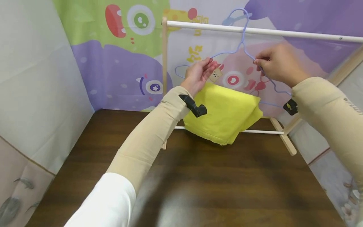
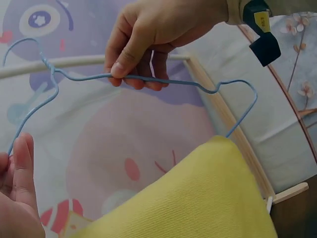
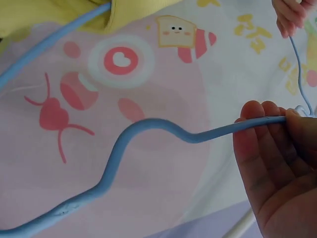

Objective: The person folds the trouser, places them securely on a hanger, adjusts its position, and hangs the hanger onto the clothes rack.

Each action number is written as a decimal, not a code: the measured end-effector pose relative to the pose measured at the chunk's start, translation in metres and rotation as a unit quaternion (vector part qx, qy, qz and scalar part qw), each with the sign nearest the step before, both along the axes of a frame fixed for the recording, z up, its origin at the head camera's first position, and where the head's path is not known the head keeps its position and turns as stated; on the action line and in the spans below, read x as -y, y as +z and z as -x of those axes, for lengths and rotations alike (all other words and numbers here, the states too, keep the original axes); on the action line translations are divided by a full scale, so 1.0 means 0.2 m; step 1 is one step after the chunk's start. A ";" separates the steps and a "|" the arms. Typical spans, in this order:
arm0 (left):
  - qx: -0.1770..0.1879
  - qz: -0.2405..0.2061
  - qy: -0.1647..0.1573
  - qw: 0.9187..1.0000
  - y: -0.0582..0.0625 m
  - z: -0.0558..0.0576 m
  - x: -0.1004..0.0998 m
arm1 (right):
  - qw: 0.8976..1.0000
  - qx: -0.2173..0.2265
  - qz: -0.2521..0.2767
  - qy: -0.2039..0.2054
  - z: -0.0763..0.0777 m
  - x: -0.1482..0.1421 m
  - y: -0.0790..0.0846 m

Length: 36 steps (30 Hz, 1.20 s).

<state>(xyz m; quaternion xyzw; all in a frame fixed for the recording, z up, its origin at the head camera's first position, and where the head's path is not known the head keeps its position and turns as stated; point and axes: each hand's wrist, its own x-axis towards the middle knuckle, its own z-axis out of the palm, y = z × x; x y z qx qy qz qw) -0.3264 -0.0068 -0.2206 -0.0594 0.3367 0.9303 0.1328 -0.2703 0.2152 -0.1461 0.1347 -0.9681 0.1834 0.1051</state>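
A light blue clothes hanger (image 1: 243, 37) is held up at the rack, and a folded yellow cloth (image 1: 221, 113) drapes over its lower bar. My left hand (image 1: 198, 74) pinches the left shoulder wire; some of its fingers stretch out loosely beside the wire. On the other shoulder, my right hand (image 1: 279, 64) grips the wire between thumb and fingers, as the right wrist view shows closely on the hanger (image 3: 203, 137). The hook rises above the rack's white top rail (image 1: 198, 26), and the hanger's neck overlaps the rail in the head view.
The rack's wooden left post (image 1: 164, 53) stands beside my left hand, and its right foot (image 1: 289, 143) rests on the dark brown wooden table (image 1: 227, 189). A cartoon-printed curtain (image 1: 119, 75) hangs behind, with a pale side panel (image 1: 37, 78) on the left.
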 end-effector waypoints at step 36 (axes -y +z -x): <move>-0.085 0.228 -0.080 0.967 -0.22 -0.05 0.05 | 0.999 0.002 0.039 -0.015 0.03 -0.07 -0.24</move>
